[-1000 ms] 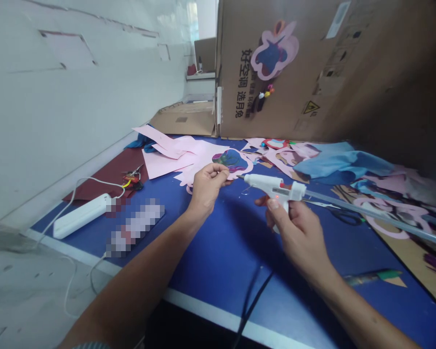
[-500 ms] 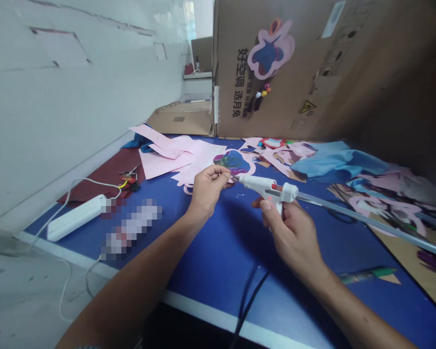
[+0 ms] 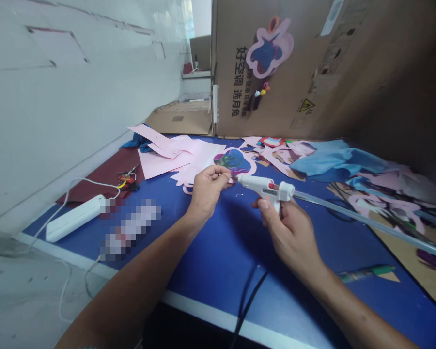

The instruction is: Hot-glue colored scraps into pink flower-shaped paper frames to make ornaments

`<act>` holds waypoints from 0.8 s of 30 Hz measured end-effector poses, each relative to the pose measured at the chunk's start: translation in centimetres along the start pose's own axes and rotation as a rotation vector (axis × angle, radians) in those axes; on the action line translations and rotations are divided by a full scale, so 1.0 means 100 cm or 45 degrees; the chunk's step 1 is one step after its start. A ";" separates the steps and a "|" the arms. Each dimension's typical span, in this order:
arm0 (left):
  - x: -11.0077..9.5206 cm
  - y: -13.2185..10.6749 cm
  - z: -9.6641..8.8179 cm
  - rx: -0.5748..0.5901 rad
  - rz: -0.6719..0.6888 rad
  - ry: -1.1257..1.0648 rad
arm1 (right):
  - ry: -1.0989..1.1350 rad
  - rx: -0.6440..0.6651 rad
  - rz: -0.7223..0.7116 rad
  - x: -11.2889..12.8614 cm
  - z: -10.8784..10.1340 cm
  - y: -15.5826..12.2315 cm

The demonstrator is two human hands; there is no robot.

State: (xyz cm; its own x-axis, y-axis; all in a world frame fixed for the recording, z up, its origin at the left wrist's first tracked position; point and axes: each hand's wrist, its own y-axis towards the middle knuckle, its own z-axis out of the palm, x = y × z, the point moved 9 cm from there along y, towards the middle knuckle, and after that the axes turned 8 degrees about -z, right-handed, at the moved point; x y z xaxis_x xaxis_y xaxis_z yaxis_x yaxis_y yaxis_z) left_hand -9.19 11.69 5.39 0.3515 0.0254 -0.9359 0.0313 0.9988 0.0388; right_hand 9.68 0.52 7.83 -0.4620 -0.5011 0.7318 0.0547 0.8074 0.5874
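My right hand (image 3: 290,228) is wrapped round the handle of a white hot glue gun (image 3: 263,185), its small light glowing orange. A long clear glue stick (image 3: 349,209) runs out of the gun's back end towards the right. The nozzle points left, right beside the fingertips of my left hand (image 3: 209,191). Those fingers are pinched together, and whatever is between them is too small to make out. Just behind them lies a pink cutout with a blue, purple and green centre (image 3: 245,162) on the blue table (image 3: 218,261).
Pink paper sheets (image 3: 163,162), keys (image 3: 129,179) and a white power strip (image 3: 76,218) lie on the left. Blue fabric (image 3: 337,160) and paper scraps are heaped at the right. A large cardboard box (image 3: 294,106) stands behind. A green pen-like item (image 3: 366,273) lies front right.
The glue gun and my right hand have shifted very slightly left. My left hand keeps its pinch in nearly the same place.
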 end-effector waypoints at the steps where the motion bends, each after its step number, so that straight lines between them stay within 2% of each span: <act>1: 0.000 0.000 0.000 -0.001 -0.001 0.003 | 0.002 -0.001 0.002 0.000 0.000 0.000; 24: 0.001 -0.003 0.003 0.016 -0.037 -0.042 | -0.021 -0.010 -0.014 0.002 0.003 0.000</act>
State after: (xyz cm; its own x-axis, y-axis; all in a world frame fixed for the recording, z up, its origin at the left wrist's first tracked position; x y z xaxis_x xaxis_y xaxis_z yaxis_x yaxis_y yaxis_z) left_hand -8.91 11.37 5.41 0.3807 -0.0049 -0.9247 0.0537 0.9984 0.0168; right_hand 9.33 0.51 7.85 -0.4774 -0.5046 0.7194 0.0563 0.7994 0.5981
